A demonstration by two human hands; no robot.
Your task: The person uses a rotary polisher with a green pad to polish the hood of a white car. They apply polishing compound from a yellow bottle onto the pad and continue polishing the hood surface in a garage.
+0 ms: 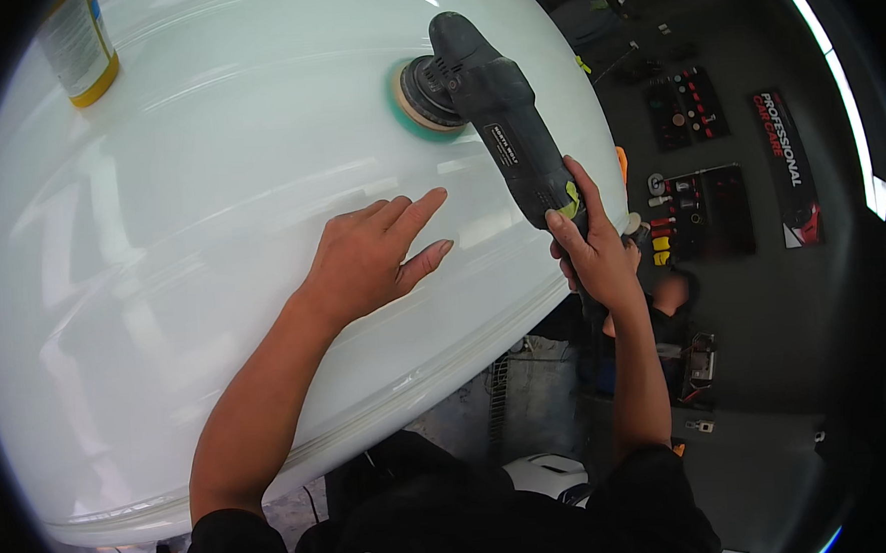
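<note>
My right hand [595, 246] is wrapped around the rear end of a black North Wolf car polisher [506, 115], near a torn strip of yellow-green tape. The polisher's round pad [431, 116], green with a tan layer, sits against a glossy white car body panel [226, 288]. To the left of the tool's body, my left hand [374, 250] is spread over the same panel with nothing in it. Its thumb and index finger point towards the polisher. Whether the palm touches the paint I cannot tell. The pad's underside is hidden.
A bottle with a yellow base [82, 55] stands on the panel at upper left. Past the panel's right edge, another person [670, 302] is near a dark wall [782, 296] with tool boards [686, 110]. A white object [547, 475] lies low beside my body.
</note>
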